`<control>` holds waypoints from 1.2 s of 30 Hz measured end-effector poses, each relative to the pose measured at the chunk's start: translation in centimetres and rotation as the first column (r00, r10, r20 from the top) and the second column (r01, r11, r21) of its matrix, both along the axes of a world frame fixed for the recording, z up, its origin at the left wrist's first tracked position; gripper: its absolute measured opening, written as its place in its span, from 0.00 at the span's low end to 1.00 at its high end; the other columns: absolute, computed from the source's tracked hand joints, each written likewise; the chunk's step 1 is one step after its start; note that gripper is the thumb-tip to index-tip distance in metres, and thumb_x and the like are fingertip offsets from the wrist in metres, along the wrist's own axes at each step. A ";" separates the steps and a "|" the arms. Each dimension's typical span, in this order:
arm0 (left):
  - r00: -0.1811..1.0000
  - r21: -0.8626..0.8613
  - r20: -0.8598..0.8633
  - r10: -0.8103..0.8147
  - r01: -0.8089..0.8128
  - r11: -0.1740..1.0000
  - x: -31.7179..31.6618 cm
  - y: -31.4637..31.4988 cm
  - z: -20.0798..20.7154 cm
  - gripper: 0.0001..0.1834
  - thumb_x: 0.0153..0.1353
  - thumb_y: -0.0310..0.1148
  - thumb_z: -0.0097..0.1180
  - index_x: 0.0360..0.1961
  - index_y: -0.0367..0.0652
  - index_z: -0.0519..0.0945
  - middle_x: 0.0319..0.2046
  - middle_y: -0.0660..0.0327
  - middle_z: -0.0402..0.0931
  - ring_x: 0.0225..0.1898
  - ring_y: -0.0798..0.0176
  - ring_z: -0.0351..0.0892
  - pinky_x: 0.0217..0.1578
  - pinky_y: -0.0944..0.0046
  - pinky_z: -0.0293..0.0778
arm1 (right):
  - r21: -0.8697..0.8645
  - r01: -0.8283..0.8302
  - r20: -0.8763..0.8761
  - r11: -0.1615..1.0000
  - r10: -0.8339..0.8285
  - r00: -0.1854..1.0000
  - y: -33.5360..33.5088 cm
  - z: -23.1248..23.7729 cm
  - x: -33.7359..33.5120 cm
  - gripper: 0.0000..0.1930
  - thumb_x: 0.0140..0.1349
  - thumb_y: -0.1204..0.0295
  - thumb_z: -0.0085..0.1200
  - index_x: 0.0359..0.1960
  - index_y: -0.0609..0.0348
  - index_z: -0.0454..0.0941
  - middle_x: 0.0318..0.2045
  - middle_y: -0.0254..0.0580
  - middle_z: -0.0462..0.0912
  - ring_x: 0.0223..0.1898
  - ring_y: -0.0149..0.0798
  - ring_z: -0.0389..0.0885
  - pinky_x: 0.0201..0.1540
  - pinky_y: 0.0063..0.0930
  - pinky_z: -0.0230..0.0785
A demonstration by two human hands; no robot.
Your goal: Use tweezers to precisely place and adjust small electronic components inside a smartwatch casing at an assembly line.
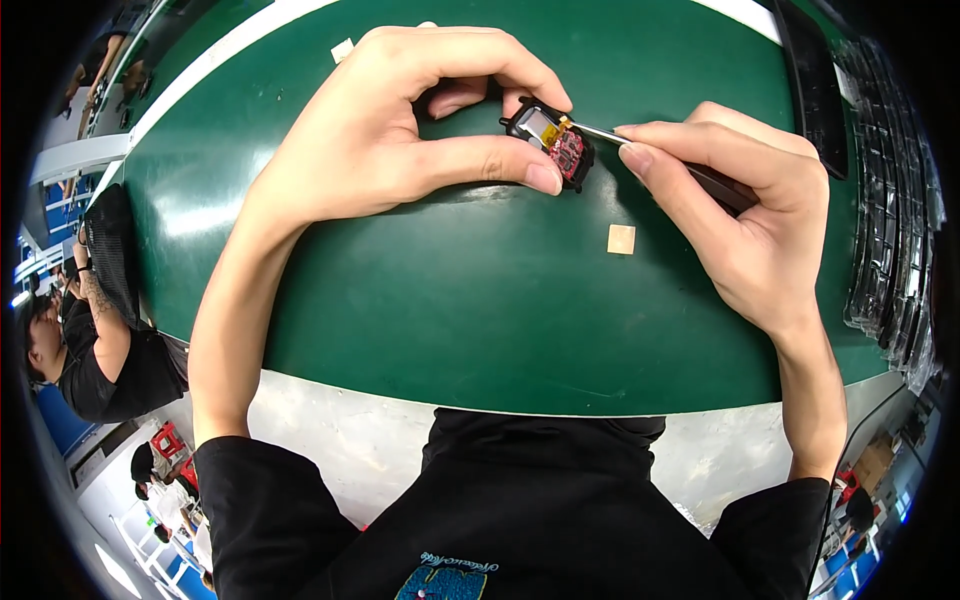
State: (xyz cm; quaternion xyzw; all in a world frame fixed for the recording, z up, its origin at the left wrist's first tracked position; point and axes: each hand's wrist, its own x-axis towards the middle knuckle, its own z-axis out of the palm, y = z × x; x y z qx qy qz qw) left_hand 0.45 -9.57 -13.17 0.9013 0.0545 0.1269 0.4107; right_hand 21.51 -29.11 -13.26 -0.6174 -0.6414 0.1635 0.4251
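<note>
- I see my left hand (400,130) arched over the green tabletop (480,310), its fingers pinching a small black device (553,140) between the thumb below and the forefinger above.
- The device sits just above the tabletop, near its far middle, with its casing open: a silvery rectangular cell and a red circuit board show on its upper face.
- My right hand (745,215) comes in from the right, its fingers pressed together around a slim metal tool (640,148) with a dark handle.
- The bright tip of the tool touches the right-hand edge of the device, beside a yellowish strip; whether it is tweezers or a probe I cannot quite tell from here.
- A small tan square (621,239) lies flat on the tabletop, just below the right hand's fingers and apart from the device.
- A second pale scrap (342,49) rests near the far edge, left of my left hand.
- Stacked dark trays (890,200) run along the right edge of the tabletop.
- Another person in a black shirt (100,350) is at the left rim of the view, well apart from my hands.
</note>
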 end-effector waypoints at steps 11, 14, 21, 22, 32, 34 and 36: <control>1.000 0.015 -0.007 -0.003 0.003 1.000 0.0 -0.1 0.2 0.28 0.50 0.29 0.84 0.55 0.43 0.92 0.41 0.66 0.87 0.30 0.71 0.64 0.34 0.68 0.64 | 0.023 -0.011 0.005 1.000 0.011 1.000 0.0 -0.1 0.2 0.08 0.66 0.84 0.70 0.45 0.66 0.95 0.22 0.32 0.80 0.22 0.21 0.69 0.25 0.22 0.53; 1.000 0.014 -0.008 -0.006 0.006 1.000 0.0 -0.1 0.2 0.28 0.50 0.29 0.84 0.55 0.44 0.92 0.41 0.66 0.86 0.31 0.71 0.64 0.35 0.67 0.64 | 0.010 -0.011 0.001 1.000 0.011 1.000 0.0 -0.1 0.1 0.08 0.66 0.84 0.70 0.45 0.66 0.95 0.22 0.32 0.81 0.22 0.21 0.70 0.26 0.22 0.53; 1.000 0.029 -0.031 0.007 -0.006 1.000 0.0 -0.2 0.4 0.27 0.51 0.30 0.83 0.55 0.44 0.92 0.41 0.66 0.87 0.31 0.70 0.65 0.35 0.67 0.65 | 0.015 -0.030 -0.010 0.999 0.030 1.000 0.0 0.0 0.1 0.07 0.65 0.85 0.71 0.44 0.66 0.95 0.22 0.33 0.81 0.22 0.22 0.70 0.26 0.23 0.53; 1.000 0.029 -0.030 0.006 -0.005 1.000 0.1 -0.3 0.4 0.27 0.51 0.30 0.83 0.55 0.44 0.92 0.41 0.66 0.87 0.31 0.70 0.65 0.35 0.67 0.65 | 0.003 -0.024 -0.016 1.000 0.024 1.000 0.0 0.0 0.1 0.07 0.65 0.85 0.71 0.44 0.66 0.94 0.22 0.34 0.81 0.22 0.22 0.70 0.26 0.23 0.53; 0.996 0.044 0.075 -0.057 0.054 0.998 0.4 -0.3 0.0 0.22 0.52 0.32 0.85 0.49 0.44 0.92 0.39 0.65 0.88 0.32 0.70 0.73 0.33 0.67 0.65 | 0.008 -0.022 -0.042 1.000 0.023 0.999 0.1 -0.1 -0.1 0.08 0.64 0.85 0.71 0.44 0.67 0.94 0.22 0.32 0.80 0.22 0.21 0.69 0.25 0.23 0.52; 0.995 0.054 0.082 -0.059 0.054 0.997 0.4 -0.3 0.0 0.22 0.52 0.32 0.85 0.49 0.44 0.92 0.38 0.65 0.88 0.31 0.70 0.73 0.33 0.67 0.65 | 0.007 -0.017 -0.051 1.000 0.017 0.999 0.0 -0.2 -0.1 0.08 0.64 0.85 0.71 0.44 0.66 0.94 0.22 0.32 0.80 0.22 0.21 0.69 0.25 0.23 0.52; 0.997 0.050 0.062 -0.054 0.051 0.997 0.5 -0.3 0.0 0.23 0.51 0.32 0.86 0.49 0.44 0.92 0.38 0.65 0.87 0.31 0.70 0.72 0.33 0.67 0.64 | 0.009 -0.014 -0.044 1.000 0.014 0.999 -0.1 -0.1 -0.1 0.09 0.63 0.85 0.71 0.44 0.66 0.94 0.22 0.32 0.80 0.22 0.21 0.69 0.25 0.23 0.52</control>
